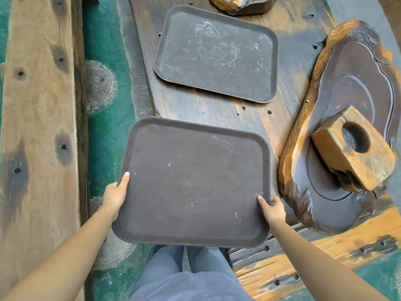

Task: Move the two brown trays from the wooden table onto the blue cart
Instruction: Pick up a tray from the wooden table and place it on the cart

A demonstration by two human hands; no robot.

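Observation:
A brown tray (193, 181) is held in front of me, over the near edge of the dark wooden table (217, 109) and my legs. My left hand (115, 194) grips its left rim, thumb on top. My right hand (273, 208) grips its right rim near the front corner. A second brown tray (217, 54), scuffed with pale marks, lies flat on the table farther away. No blue cart is in view.
A carved wooden slab (347, 88) with a hollowed wooden block (353, 148) on it lies at the right of the table. A pale plank bench (39, 118) runs along the left. Green floor (108, 118) shows between them. Another wood piece (238, 4) sits at the table's far end.

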